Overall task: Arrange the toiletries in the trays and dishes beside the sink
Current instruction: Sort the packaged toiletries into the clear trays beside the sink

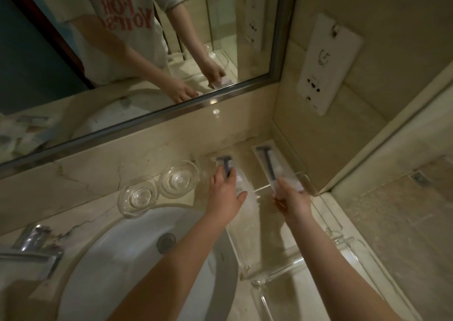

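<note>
Both hands are at the back of the bench, beside the sink, each placing a wrapped razor. The left hand has its grip closed around the lower end of 1 razor packet, whose dark head points toward the wall just behind the hand. The right hand pinches the near end of a 2nd razor packet, which lies along the far corner inside what looks like a clear tray; whether the left packet rests in a tray or on bare stone is hard to tell, since the clear edges blur. Just left of the hands, 2 round glass dishes stand side by side and look unfilled. Nearer the camera, another clear tray sits on the bench and also appears to hold nothing. In the mirror, some small packets show on the far side of the sink, indistinct. So the job looks early: 2 razors are going into place, while the dishes and the near tray remain to be stocked.
</note>
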Demonstrator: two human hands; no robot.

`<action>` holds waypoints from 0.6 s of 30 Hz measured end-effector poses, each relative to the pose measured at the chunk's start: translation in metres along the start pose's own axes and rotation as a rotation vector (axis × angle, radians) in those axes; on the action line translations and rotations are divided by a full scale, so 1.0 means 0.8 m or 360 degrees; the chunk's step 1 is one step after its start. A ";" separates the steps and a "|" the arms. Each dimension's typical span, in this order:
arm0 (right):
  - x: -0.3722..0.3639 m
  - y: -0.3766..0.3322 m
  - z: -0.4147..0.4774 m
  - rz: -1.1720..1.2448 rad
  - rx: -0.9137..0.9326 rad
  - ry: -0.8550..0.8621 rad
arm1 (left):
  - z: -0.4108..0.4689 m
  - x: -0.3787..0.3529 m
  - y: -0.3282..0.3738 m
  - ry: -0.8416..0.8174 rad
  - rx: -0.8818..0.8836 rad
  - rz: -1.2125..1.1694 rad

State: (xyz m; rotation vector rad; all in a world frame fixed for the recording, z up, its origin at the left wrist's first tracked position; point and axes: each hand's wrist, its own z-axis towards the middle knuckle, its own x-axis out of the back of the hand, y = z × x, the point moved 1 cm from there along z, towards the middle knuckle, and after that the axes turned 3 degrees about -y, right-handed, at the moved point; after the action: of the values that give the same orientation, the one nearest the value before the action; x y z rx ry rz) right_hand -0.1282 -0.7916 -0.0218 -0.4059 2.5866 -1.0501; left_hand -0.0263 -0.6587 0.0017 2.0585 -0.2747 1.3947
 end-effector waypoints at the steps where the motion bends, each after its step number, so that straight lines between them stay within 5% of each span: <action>1: -0.003 -0.002 0.003 0.0022 0.0004 0.0012 | 0.005 -0.001 0.006 0.0001 -0.0011 -0.0024; 18: -0.010 -0.030 0.041 -0.0102 0.0307 0.0519 | 0.065 -0.014 0.087 -0.0083 -0.0113 -0.0277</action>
State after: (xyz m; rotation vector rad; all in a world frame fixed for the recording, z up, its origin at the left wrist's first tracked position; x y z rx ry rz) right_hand -0.1044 -0.8251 -0.0256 -0.2918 2.7267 -1.4830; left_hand -0.0260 -0.7466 0.0057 2.0110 -0.1603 1.2115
